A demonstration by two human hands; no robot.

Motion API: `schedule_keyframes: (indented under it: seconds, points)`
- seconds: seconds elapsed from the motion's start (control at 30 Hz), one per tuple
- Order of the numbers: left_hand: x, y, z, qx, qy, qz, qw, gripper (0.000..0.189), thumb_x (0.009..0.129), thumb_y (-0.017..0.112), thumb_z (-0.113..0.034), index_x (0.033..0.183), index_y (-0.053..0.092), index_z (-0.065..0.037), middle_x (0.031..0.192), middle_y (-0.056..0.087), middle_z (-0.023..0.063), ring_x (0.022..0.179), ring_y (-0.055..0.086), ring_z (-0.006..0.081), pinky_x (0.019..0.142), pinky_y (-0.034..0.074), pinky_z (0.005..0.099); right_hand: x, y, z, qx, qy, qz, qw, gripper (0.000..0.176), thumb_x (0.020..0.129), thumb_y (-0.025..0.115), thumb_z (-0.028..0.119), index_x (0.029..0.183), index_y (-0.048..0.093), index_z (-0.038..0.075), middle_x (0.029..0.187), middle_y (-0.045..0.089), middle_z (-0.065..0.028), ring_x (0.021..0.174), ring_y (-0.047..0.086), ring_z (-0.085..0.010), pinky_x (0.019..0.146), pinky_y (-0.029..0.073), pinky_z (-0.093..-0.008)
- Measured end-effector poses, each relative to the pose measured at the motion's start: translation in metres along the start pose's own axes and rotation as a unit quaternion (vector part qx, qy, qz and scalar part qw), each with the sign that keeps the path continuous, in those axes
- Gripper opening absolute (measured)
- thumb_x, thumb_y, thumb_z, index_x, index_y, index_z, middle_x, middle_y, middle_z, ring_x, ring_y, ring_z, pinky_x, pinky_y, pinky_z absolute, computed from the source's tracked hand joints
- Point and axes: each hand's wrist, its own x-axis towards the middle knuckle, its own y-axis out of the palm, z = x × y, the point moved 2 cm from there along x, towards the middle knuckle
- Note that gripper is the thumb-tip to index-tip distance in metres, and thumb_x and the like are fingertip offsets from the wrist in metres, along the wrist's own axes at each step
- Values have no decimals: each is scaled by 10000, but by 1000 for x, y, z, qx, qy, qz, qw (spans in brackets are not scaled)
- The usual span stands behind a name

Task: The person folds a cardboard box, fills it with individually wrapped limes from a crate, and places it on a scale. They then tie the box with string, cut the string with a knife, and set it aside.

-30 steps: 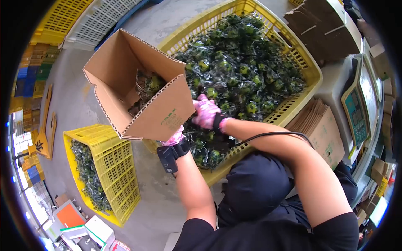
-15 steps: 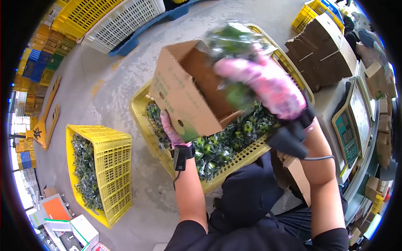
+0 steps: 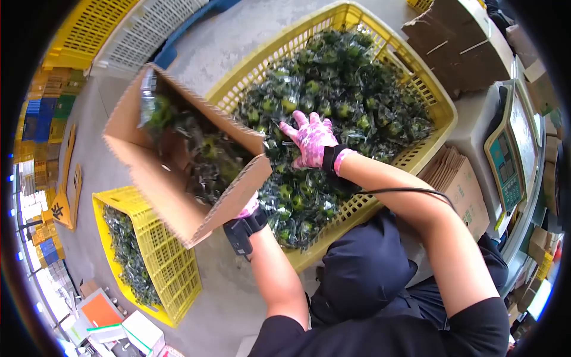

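An open cardboard box is tilted at the left, with several plastic-wrapped green items inside. My left hand, in a pink glove, grips the box at its lower right edge; most of its fingers are hidden behind the cardboard. Below and to the right of the box is a large yellow crate full of similar wrapped green items. My right hand, also gloved in pink, lies over those items with its fingers spread, holding nothing.
A second yellow crate of wrapped items stands at the lower left. On the right are a scale, folded cardboard and a large torn carton. A yellow pallet jack is far left.
My right hand has let go of the wrapped items and come down over the large crate. The box has moved left and turned, its opening now showing wrapped items inside.
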Motion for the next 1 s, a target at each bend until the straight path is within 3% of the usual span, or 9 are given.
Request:
schedule_keyframes:
  seconds: [0.1, 0.33, 0.4, 0.47, 0.67, 0.73, 0.8, 0.9, 1.0]
  points:
    - [2, -3, 3, 6, 1, -10, 1000, 643, 871, 577, -513, 1360, 464, -110, 1349, 514, 74, 1197, 511, 255, 1021, 408, 459, -15, 15, 8, -136, -23, -20, 990, 1022, 639, 796, 515, 1476, 268, 260, 1518, 213, -163, 1293, 340, -416, 945, 407, -560]
    - [2, -5, 6, 16, 5, -9, 1000, 641, 884, 558, -505, 1366, 456, -96, 1353, 512, 77, 1198, 514, 251, 1030, 404, 454, 7, 19, -57, 181, -8, -77, 980, 655, 657, 800, 249, 1260, 552, 181, 1268, 472, -196, 1163, 507, -365, 923, 481, -428]
    - [3, -7, 7, 15, 10, -10, 1000, 640, 887, 552, -503, 1368, 454, -92, 1355, 511, 78, 1199, 515, 249, 1033, 402, 453, 15, 37, -75, 314, -48, -112, 942, 615, 664, 795, 258, 1230, 574, 156, 1159, 518, -182, 1092, 550, -332, 897, 482, -402]
    - [3, -9, 8, 18, 11, -8, 1000, 639, 890, 547, -500, 1369, 451, -88, 1356, 510, 79, 1199, 516, 248, 1035, 401, 451, 3, 25, -81, 652, -83, -18, 754, 504, 736, 762, 141, 1203, 582, 80, 1051, 613, -45, 909, 595, -146, 838, 500, -302]
    - [15, -20, 14, 66, 19, 5, 998, 637, 901, 531, -493, 1374, 444, -76, 1360, 508, 82, 1200, 519, 245, 1043, 397, 447, -95, -124, -60, 695, -173, -139, 684, 466, 742, 727, -6, 1180, 585, 65, 1073, 602, -19, 902, 598, -126, 818, 519, -291]
    - [21, -26, 14, 92, 26, 17, 995, 636, 904, 525, -491, 1376, 442, -72, 1361, 508, 83, 1201, 519, 244, 1046, 395, 446, -120, -177, -50, 312, -206, -404, 835, 495, 691, 730, -4, 1162, 596, 68, 1074, 591, -50, 919, 608, -179, 805, 523, -306]
    - [21, -21, 17, 27, 34, 57, 997, 634, 898, 537, -487, 1368, 451, -70, 1355, 514, 85, 1188, 531, 232, 1033, 410, 442, -156, -219, -20, 109, -184, -484, 848, 505, 670, 737, 43, 1156, 605, 81, 1062, 589, -90, 947, 606, -238, 804, 528, -332]
    - [10, -1, 25, -89, -17, 115, 989, 637, 875, 576, -483, 1351, 472, -72, 1347, 522, 93, 1163, 554, 229, 1006, 442, 444, -180, -225, 42, -70, -119, -491, 860, 570, 712, 703, 12, 1254, 565, 121, 1218, 547, -132, 1095, 583, -265, 871, 518, -353]
    - [-5, 40, 38, -45, -67, 189, 979, 649, 885, 556, -475, 1383, 434, -77, 1387, 478, 106, 1241, 482, 257, 1055, 386, 457, -156, -185, 74, 64, -209, -332, 918, 698, 756, 693, 109, 1380, 383, 69, 1247, 513, -220, 1148, 537, -353, 912, 482, -395]
